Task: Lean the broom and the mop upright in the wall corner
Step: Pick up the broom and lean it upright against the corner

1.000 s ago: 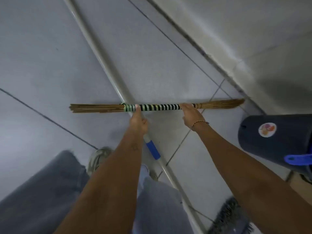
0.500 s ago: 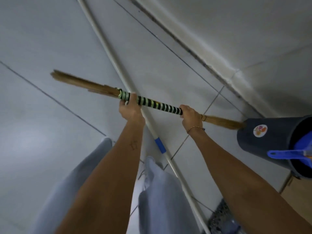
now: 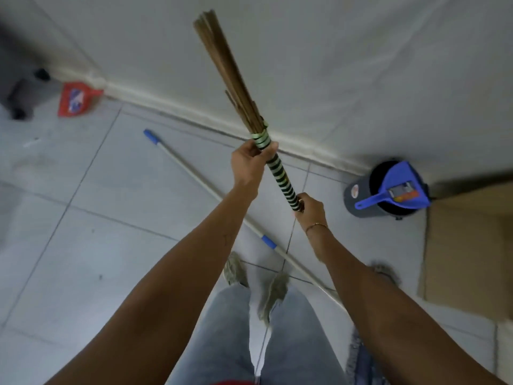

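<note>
The broom [image 3: 230,79], a bundle of brown sticks with a green-and-black striped wrap, is lifted off the floor and points up and away toward the wall. My left hand [image 3: 251,162] grips the top of the wrap; my right hand [image 3: 309,207] grips its lower end. The mop [image 3: 194,176] lies flat on the tiled floor beneath my arms, a long white pole with blue caps running from upper left toward lower right. Its grey head [image 3: 361,357] shows at the bottom right beside my leg.
A dark bucket [image 3: 358,195] holding a blue dustpan [image 3: 397,190] stands against the wall at the right. A brown cardboard sheet [image 3: 466,251] lies further right. A red packet [image 3: 75,98] and a dark object [image 3: 19,79] sit at the left by the skirting.
The broom has been raised from level over the floor and swung upright, brush end up. The view has lifted from the floor to the wall and skirting.
</note>
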Available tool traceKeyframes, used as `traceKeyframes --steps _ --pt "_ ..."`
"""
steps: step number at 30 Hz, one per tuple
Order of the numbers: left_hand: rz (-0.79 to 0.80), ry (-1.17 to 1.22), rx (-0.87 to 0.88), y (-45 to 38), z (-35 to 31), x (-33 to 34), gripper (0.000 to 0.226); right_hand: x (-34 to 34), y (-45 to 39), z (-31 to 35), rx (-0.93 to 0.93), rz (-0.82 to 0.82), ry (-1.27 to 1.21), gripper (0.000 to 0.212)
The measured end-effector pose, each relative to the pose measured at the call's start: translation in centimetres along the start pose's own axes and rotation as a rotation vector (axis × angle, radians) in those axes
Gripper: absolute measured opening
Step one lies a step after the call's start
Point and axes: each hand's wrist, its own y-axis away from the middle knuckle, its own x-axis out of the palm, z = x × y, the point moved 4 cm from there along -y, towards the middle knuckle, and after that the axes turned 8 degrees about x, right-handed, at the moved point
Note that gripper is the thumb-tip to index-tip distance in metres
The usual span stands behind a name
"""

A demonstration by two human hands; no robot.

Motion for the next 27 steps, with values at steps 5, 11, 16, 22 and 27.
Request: traceKeyframes --steps 5,11,16,22,27 --pt "0.386 -0.043 0.027 5.8 -3.4 10.4 0.026 -7.3 5.7 -5.9 0.199 -0.117 -0.195 0.030" --pt "0.775 -0.061 0.074 18.0 -2.8 23.3 0.015 -13.5 15.0 -17.2 0.355 -0.332 -0.375 0.037" --pt "1.012 -0.122 0.093 32.9 1.2 31.7 0.019 -17.3 24.9 -29.6 0.449 -0.480 -0.435 0.039" --pt "1.165 -0.122 0.120 46.3 5.7 39.1 0.011 -20.6 34.4 -41.5 0.547 -0.591 -0.477 0.034" --pt "1.205 -0.181 0.156 51.7 9.5 44.8 0.035 -22.8 35.8 -48.5 0.581 -0.602 -0.527 0.034"
